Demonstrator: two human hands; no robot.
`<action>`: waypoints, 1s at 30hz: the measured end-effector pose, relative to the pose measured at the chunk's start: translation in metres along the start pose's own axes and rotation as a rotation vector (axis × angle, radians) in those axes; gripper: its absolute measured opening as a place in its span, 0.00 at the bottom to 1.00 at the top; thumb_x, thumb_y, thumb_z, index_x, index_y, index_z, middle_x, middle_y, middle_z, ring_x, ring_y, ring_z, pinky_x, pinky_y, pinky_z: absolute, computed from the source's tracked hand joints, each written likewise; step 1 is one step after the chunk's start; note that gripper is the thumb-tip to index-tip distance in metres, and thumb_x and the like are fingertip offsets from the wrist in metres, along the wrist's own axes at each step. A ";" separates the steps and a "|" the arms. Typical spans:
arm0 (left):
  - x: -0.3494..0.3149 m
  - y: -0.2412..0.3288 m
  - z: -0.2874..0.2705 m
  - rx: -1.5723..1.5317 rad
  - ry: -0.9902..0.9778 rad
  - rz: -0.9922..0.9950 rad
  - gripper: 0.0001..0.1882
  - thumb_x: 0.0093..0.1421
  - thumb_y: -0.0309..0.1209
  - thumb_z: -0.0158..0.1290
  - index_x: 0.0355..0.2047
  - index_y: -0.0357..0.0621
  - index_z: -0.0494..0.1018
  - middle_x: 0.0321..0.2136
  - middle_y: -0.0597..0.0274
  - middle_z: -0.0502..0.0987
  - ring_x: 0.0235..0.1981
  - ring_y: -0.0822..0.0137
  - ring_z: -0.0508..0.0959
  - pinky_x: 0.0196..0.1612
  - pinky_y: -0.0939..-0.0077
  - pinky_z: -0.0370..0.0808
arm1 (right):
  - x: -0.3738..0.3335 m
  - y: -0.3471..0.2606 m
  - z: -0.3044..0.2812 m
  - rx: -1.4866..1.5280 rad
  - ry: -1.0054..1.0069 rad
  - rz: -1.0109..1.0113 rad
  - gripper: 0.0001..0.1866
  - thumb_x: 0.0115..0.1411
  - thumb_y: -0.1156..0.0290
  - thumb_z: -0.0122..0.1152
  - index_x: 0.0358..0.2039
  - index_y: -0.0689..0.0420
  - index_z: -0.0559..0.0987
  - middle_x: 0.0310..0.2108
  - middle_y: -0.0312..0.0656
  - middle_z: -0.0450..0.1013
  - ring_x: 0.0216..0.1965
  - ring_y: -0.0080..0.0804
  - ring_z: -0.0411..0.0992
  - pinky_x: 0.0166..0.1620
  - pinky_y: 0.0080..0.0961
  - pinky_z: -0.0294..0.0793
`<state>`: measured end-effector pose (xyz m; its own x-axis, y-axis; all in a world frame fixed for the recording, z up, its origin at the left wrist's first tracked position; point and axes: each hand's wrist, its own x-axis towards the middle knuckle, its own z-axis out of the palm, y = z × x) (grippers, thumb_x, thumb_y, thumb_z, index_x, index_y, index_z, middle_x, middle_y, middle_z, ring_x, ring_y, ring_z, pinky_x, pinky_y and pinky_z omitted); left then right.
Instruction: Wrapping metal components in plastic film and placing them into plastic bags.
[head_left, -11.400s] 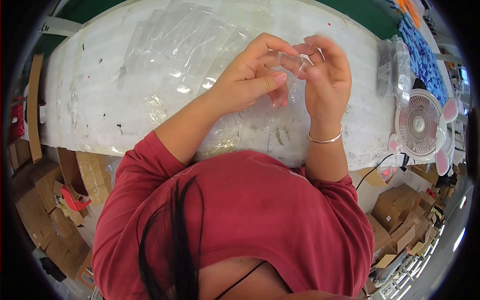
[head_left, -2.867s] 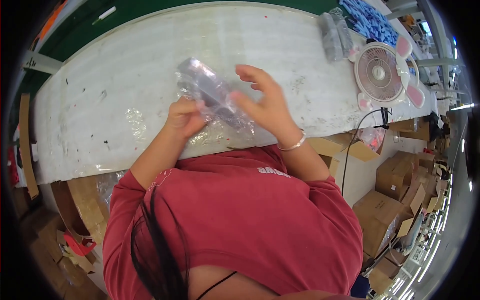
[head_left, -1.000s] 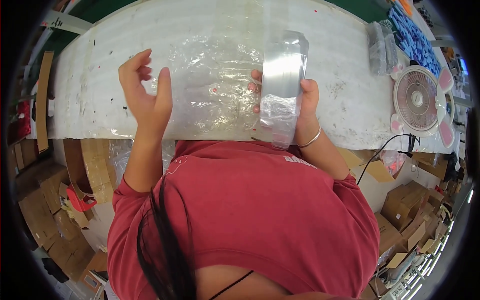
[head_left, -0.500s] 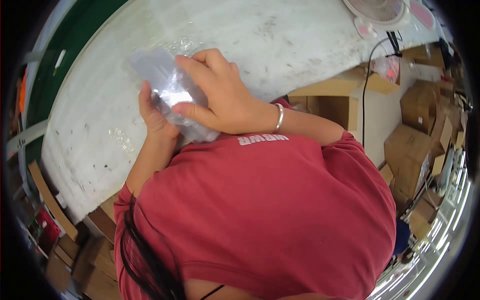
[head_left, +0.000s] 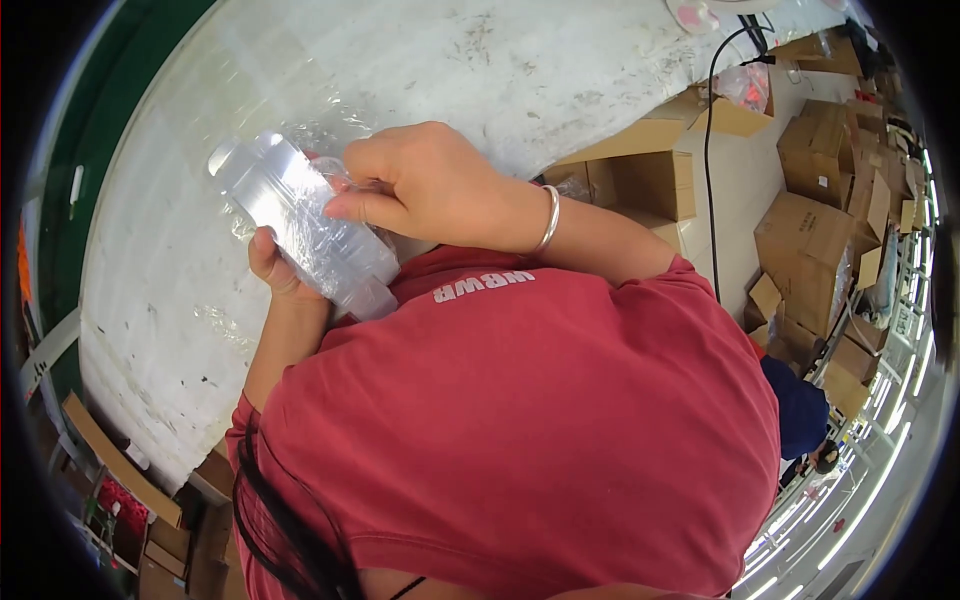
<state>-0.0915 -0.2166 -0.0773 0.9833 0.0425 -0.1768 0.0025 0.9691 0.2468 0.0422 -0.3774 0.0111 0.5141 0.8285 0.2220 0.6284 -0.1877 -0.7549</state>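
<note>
1. Clear plastic bundle (head_left: 290, 213): at ten o'clock, between both hands.
2. Left hand (head_left: 293, 283): curled round bundle.
3. Right hand (head_left: 415, 188): fingertips narrow, pinching crinkled film (head_left: 325, 168).
4. Risk: a looser left grip could let the bundle slip; hard pulling might tear film.

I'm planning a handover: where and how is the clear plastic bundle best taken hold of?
Probably the far-left end of the clear plastic bundle, thumb on its broad upper face, from across the white table. It slants, that end juts past the left hand and right hand on its long sides, and the near end sits close by the red shirt.
</note>
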 end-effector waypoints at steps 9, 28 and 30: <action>0.000 0.018 0.024 0.069 -0.116 0.046 0.44 0.45 0.47 0.60 0.62 0.52 0.58 0.52 0.54 0.71 0.52 0.56 0.73 0.55 0.58 0.72 | 0.019 -0.025 -0.015 -0.106 0.207 -0.196 0.16 0.52 0.74 0.66 0.13 0.54 0.69 0.13 0.32 0.63 0.15 0.25 0.58 0.19 0.20 0.57; -0.021 0.125 -0.002 -0.078 0.148 0.336 0.35 0.46 0.41 0.57 0.56 0.47 0.65 0.49 0.53 0.74 0.53 0.49 0.74 0.55 0.48 0.70 | 0.058 -0.052 0.030 0.840 -0.440 -0.161 0.15 0.49 0.83 0.58 0.15 0.53 0.63 0.38 0.48 0.76 0.43 0.44 0.74 0.48 0.35 0.73; -0.030 0.137 -0.003 -0.064 0.122 0.384 0.35 0.46 0.40 0.57 0.56 0.48 0.65 0.49 0.53 0.74 0.53 0.49 0.73 0.55 0.48 0.70 | 0.055 -0.061 0.037 0.851 -0.445 -0.130 0.15 0.49 0.84 0.58 0.15 0.53 0.63 0.38 0.48 0.76 0.42 0.42 0.74 0.47 0.33 0.73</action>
<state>-0.1207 -0.0842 -0.0409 0.8818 0.4290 -0.1957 -0.3758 0.8901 0.2578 0.0106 -0.3004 0.0468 0.0923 0.9725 0.2138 -0.0583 0.2196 -0.9738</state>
